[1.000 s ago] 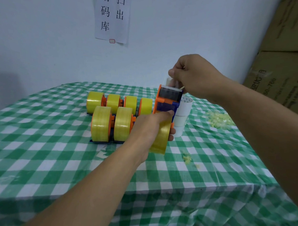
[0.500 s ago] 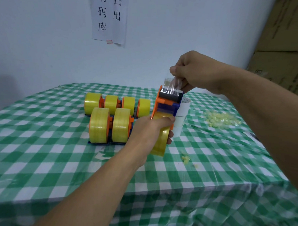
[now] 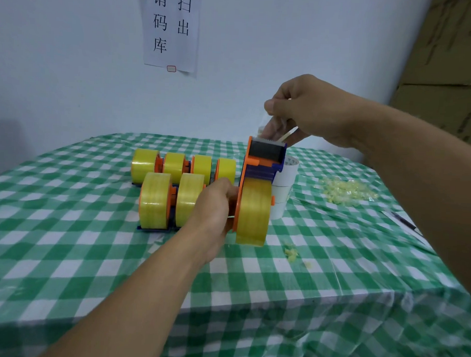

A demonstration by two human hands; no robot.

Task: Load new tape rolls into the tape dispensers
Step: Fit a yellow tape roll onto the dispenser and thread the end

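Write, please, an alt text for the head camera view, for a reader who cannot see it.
A left hand grips an orange-and-blue tape dispenser loaded with a yellow roll, while the right hand pinches clear tape above its cutter. Six more loaded dispensers stand behind on a green checked tablecloth.

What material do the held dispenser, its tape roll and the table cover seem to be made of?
Dispenser: likely moulded plastic; matte, solid orange and blue parts.
Tape roll: probably clear plastic film, yellowish when wound; glossy surface.
Table cover: thin sheet, cloth or plastic, unclear; it wrinkles and drapes at the edge.
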